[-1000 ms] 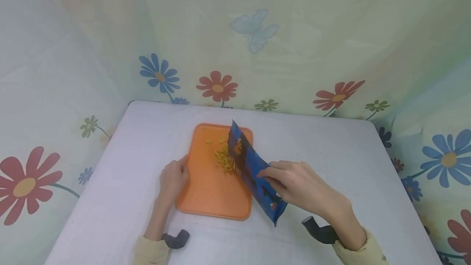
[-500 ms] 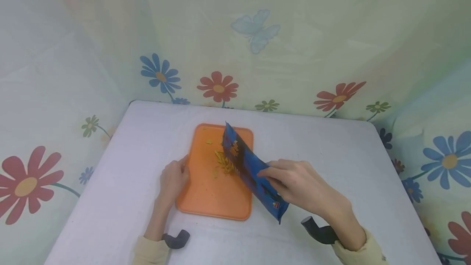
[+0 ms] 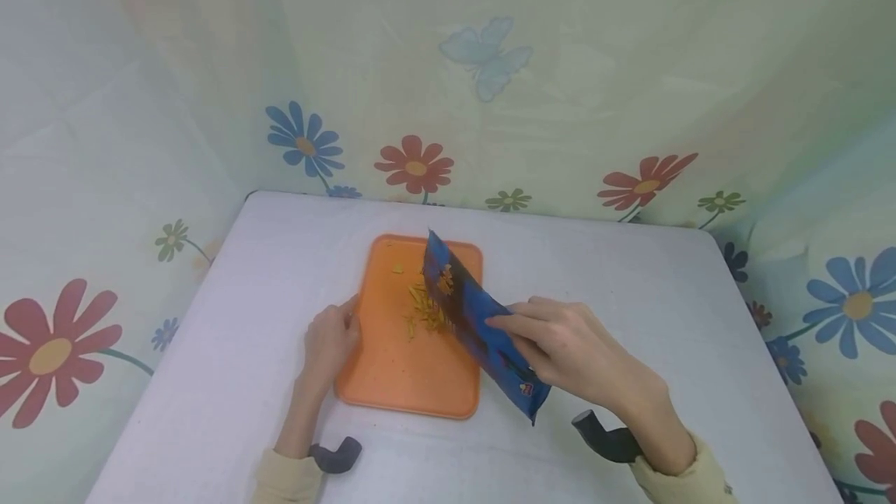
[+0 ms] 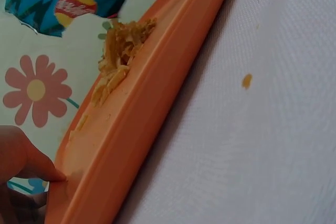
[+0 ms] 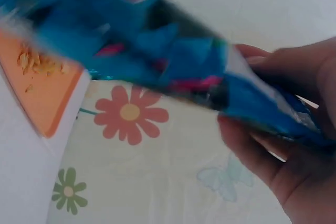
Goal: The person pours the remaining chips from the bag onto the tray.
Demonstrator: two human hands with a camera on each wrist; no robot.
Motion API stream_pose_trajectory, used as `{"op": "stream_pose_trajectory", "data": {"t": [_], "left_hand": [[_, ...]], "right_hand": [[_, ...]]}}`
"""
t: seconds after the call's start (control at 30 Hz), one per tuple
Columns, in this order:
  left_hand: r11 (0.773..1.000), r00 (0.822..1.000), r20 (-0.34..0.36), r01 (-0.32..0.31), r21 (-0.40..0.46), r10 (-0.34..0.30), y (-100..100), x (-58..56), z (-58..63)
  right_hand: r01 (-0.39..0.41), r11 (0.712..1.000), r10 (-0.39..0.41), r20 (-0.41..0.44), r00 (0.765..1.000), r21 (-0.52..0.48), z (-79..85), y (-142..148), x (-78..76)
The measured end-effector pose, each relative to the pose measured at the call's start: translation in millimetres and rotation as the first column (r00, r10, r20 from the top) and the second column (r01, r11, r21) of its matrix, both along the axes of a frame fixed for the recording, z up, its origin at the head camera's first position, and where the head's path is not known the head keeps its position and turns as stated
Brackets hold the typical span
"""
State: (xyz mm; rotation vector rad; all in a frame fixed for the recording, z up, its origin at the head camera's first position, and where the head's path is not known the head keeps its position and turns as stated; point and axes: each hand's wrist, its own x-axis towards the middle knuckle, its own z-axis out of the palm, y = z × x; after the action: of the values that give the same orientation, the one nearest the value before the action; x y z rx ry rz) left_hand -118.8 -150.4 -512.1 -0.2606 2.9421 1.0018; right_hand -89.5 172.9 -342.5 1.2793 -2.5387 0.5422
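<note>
My right hand (image 3: 570,344) grips a blue chip bag (image 3: 483,317), thumb and fingers on opposite faces in the right wrist view. The bag slants over the right part of an orange tray (image 3: 399,376), its far end low toward the tray. Beside the bag, a small heap of yellow stick-shaped chips (image 3: 423,306) lies on the tray. The bag's mouth is hidden in the head view. At the tray's left edge, my left hand (image 3: 329,344) pinches the rim. The left wrist view shows one fingertip inside the tray (image 4: 142,124) and other fingers outside it.
The tray sits on a table under a white cloth (image 3: 595,278). A few crumbs (image 4: 247,81) lie on the cloth beside the tray. Behind the table hangs a flowered curtain (image 3: 560,99). A dark curved camera mount (image 3: 609,438) juts from each wrist.
The bag's far end has moved slightly left over the tray, and its near end has risen a little. The chips beside it have shifted. My left hand stays at the rim.
</note>
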Motion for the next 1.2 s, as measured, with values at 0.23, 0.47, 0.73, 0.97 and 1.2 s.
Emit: {"op": "stream_pose_trajectory", "data": {"t": [0.23,0.47,0.73,0.97,1.2], "left_hand": [[1.0,1.0,0.001,0.001,-0.012,-0.001,-0.2,-0.1,-1.1],[1.0,1.0,0.014,0.003,0.002,-0.003,-0.6,0.2,-0.1],[1.0,1.0,-0.008,0.005,-0.008,-0.005,0.0,0.8,-0.7],[1.0,0.999,-0.041,0.017,-0.014,-0.018,-0.8,0.6,0.3],[1.0,1.0,-0.018,0.019,-0.005,-0.019,-1.6,-1.3,-1.4]], "right_hand": [[-0.007,1.0,0.006,-0.027,1.0,-0.021,4.1,0.4,-0.4],[0.004,1.0,-0.004,-0.034,0.999,0.001,1.7,-0.6,-0.8],[0.018,1.0,-0.018,-0.018,1.0,0.02,1.7,-1.0,-0.2],[0.032,0.999,-0.032,0.009,0.999,0.037,6.5,-4.7,0.7],[0.027,1.0,-0.027,-0.005,1.0,0.015,7.3,-6.3,0.7]]}}
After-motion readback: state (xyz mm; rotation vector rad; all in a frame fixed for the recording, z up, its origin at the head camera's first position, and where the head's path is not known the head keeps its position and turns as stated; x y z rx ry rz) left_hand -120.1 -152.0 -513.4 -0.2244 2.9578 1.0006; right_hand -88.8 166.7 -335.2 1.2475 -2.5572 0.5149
